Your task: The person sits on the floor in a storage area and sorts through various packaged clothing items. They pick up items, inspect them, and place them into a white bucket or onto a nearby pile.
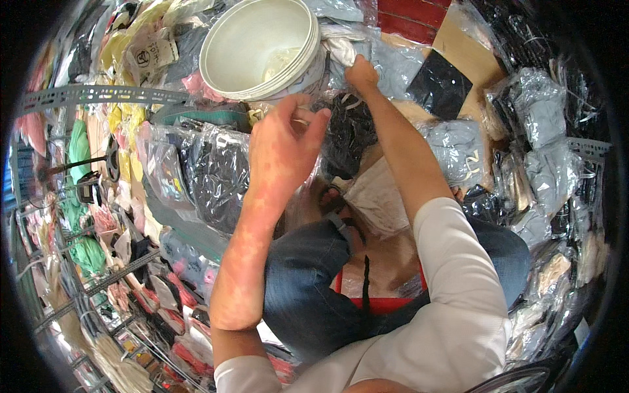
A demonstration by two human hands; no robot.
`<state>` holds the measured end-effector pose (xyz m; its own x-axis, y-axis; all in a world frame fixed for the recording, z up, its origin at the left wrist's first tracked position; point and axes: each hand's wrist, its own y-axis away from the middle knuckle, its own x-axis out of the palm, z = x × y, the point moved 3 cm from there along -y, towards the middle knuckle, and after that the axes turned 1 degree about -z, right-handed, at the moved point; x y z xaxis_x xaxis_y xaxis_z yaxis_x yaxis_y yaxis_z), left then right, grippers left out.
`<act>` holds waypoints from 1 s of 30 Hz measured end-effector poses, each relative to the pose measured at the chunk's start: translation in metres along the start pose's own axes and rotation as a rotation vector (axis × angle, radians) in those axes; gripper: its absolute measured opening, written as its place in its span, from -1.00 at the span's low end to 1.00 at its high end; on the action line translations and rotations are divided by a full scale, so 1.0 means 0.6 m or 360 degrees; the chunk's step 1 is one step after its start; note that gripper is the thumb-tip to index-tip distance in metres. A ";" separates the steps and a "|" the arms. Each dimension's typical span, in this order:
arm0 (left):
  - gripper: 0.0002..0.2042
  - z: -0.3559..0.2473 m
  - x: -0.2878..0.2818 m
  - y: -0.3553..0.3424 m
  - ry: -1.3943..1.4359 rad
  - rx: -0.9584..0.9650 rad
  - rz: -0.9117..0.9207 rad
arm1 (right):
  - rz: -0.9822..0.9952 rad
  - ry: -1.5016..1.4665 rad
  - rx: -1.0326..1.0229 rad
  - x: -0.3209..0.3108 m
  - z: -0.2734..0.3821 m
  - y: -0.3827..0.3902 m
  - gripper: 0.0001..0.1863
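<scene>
My right hand [362, 74] reaches forward with its fingers closed on a white bundle [341, 50] that looks like soft cloth, just right of the bucket. Whether the bundle has a wrapper I cannot tell. My left hand [287, 143] is raised in front of the bucket, thumb and fingers apart, with nothing visible between them. The large off-white bucket [252, 46] seems to be a nested stack, with several rims showing; a little pale material lies at its bottom. Between my hands lies a black bundle in shiny plastic [347, 131].
Plastic-wrapped dark garments [223, 173] are piled at the left, grey packs [455, 154] at the right. A flat black packet [440, 85] rests on brown cardboard [468, 42]. Perforated metal shelf rails [98, 93] cross the left side. A white bag [380, 196] lies near my feet.
</scene>
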<state>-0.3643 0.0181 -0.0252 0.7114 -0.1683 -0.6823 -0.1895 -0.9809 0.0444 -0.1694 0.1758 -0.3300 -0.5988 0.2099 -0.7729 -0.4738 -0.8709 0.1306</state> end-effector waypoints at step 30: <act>-0.57 -0.191 0.037 0.106 0.1495 0.0360 0.0464 | 0.0799 -0.1755 -0.0137 -0.818 -0.009 0.417 -0.55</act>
<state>-0.2831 -0.0592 0.0460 0.8433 -0.5032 0.1887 -0.4957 -0.8640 -0.0883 0.0092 -0.1476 0.0790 -0.9511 0.0696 0.3009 -0.0119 -0.9818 0.1896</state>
